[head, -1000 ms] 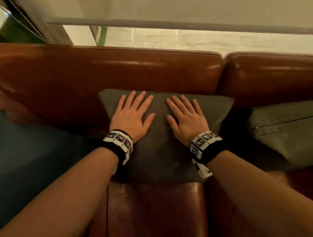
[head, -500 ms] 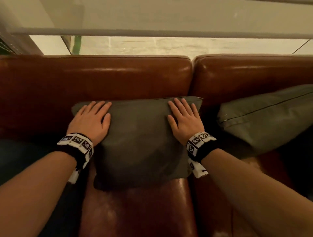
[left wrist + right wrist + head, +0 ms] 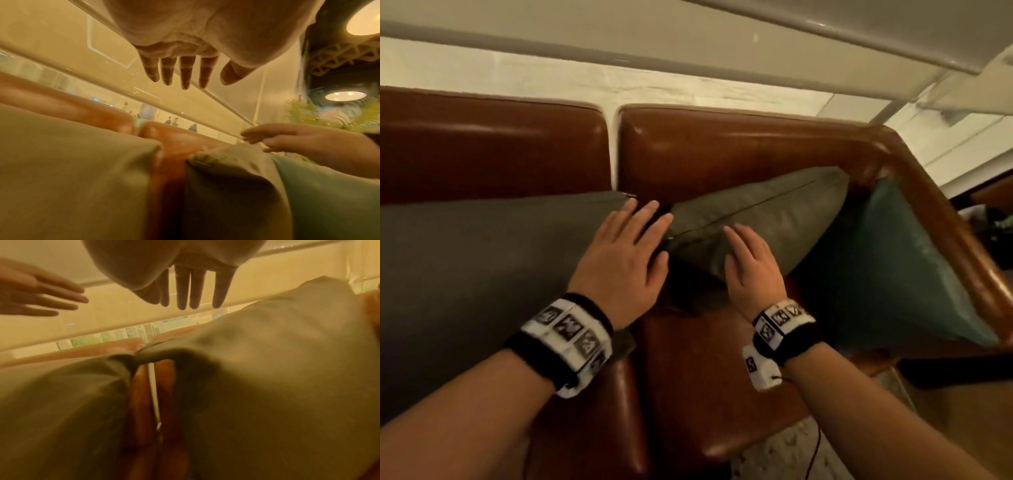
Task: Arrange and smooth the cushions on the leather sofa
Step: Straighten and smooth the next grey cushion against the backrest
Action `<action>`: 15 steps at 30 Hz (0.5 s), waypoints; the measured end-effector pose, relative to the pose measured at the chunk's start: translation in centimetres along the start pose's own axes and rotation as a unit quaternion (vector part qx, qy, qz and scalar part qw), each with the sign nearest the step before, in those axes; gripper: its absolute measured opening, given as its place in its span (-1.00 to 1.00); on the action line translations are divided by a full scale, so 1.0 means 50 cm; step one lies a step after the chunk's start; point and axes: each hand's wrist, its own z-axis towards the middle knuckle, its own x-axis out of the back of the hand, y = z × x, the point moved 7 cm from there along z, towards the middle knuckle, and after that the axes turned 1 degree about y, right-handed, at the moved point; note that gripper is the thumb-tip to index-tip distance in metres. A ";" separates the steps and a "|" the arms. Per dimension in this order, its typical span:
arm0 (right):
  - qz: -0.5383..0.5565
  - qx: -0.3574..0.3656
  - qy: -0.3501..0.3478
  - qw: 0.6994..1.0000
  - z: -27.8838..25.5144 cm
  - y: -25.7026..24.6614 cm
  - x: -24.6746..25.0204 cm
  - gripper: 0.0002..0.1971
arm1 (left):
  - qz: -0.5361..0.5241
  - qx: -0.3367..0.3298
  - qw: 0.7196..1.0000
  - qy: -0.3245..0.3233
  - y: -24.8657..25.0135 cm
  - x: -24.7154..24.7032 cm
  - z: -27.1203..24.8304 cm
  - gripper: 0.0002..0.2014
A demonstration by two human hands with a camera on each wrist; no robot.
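Olive cushion [image 3: 763,219] — tilted, creased | brown leather sofa [image 3: 722,144] | hands flat, empty — hovering

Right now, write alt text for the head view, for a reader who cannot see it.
Two open hands, left hand and right hand, reach over a tilted grey-green cushion on a brown leather sofa. Another grey-green cushion leans left of it, a teal cushion right.

Head view: looked down from above at the brown leather sofa [image 3: 722,147], fairly close.
Left wrist view: sat low under the left hand [image 3: 185,40], facing the sofa back.
Right wrist view: sat low under the right hand [image 3: 185,264], very close.
Shared: all three saw the gap between the two grey-green fabric cushions [image 3: 756,219].
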 end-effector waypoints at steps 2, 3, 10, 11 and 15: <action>-0.052 -0.001 -0.059 0.997 0.037 0.085 -0.011 -0.46 | 0.028 0.009 0.998 -0.053 0.070 -0.098 0.062 -0.43; -0.076 0.016 -0.083 0.994 0.056 0.126 -0.019 -0.45 | 0.052 0.021 0.995 -0.085 0.088 -0.147 0.087 -0.41; -0.118 0.014 -0.083 0.989 0.189 0.503 0.051 -0.33 | 0.018 0.285 0.957 -0.042 -0.003 -0.240 0.086 -0.27; -0.062 -0.037 -0.095 0.993 0.197 0.554 0.062 -0.29 | -0.057 0.375 0.925 -0.017 -0.003 -0.243 0.069 -0.20; 0.272 -0.138 0.018 0.952 0.212 0.583 0.091 -0.30 | -0.241 0.519 0.818 0.060 0.081 -0.272 0.073 -0.44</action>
